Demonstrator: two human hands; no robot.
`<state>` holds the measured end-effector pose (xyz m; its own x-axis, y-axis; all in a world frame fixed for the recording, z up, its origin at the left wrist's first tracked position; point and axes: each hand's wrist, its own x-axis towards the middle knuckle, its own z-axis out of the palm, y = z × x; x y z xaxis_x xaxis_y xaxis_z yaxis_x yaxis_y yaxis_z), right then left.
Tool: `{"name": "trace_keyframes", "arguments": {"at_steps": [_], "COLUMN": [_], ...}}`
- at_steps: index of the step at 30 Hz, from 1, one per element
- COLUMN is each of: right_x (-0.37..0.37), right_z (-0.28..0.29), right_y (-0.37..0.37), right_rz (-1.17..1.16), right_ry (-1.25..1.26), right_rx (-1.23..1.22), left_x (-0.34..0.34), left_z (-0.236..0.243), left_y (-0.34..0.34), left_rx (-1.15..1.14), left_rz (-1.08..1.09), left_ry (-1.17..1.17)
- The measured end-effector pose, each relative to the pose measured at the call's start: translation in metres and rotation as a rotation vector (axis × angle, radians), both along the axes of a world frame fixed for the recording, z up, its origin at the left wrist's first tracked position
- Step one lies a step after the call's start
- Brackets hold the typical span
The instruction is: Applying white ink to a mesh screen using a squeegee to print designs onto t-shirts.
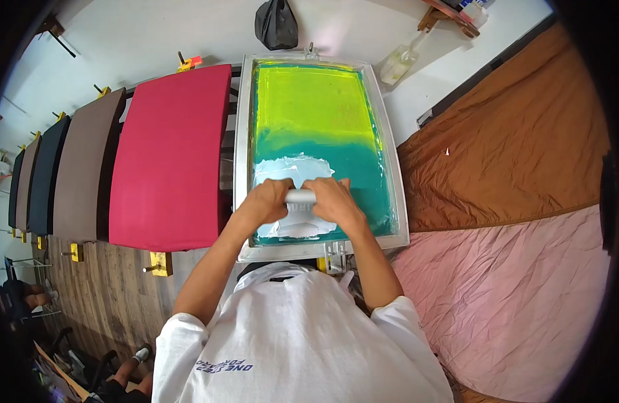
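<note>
Both my hands are wrapped around a pale squeegee (300,196), which lies across the lower part of a screen-printing frame (243,141). My left hand (264,201) grips its left end, and my right hand (336,201) grips the right. White ink (296,168) is spread over the mesh in front of the squeegee and below it. Teal mesh (360,174) surrounds the ink, with a yellow-green area (309,97) filling the far half. My fists hide part of the squeegee, and its blade edge does not show clearly.
Left of the frame stands a red cloth-covered board (172,161), followed by a grey-brown one (88,168) and several darker ones. Yellow brackets (162,264) jut from their ends. Brown cloth (511,148) and pink cloth (504,295) lie right. Another person's legs (127,373) show lower left.
</note>
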<state>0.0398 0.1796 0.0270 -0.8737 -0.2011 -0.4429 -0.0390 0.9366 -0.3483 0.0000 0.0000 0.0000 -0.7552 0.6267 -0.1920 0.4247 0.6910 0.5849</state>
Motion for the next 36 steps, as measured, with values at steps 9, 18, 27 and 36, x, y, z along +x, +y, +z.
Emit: {"name": "trace_keyframes", "arguments": {"at_steps": [9, 18, 27, 36], "right_x": [0.089, 0.050, 0.034, 0.076], "right_z": [-0.055, -0.010, -0.045, -0.010], "right_y": [-0.020, -0.009, -0.013, -0.011], "right_rz": [-0.086, -0.028, -0.074, -0.061], "right_ry": [0.539, 0.304, 0.472, 0.285], "right_rx": [-0.111, -0.108, -0.120, -0.157], "left_x": [0.086, 0.048, 0.029, 0.075], "left_z": [-0.041, -0.002, -0.026, 0.001], "left_y": [-0.015, -0.015, -0.015, -0.016], "left_rx": [0.221, 0.140, 0.198, 0.063], "left_rz": [0.033, -0.012, 0.002, -0.042], "left_ry": [0.259, 0.180, 0.264, 0.129]}}
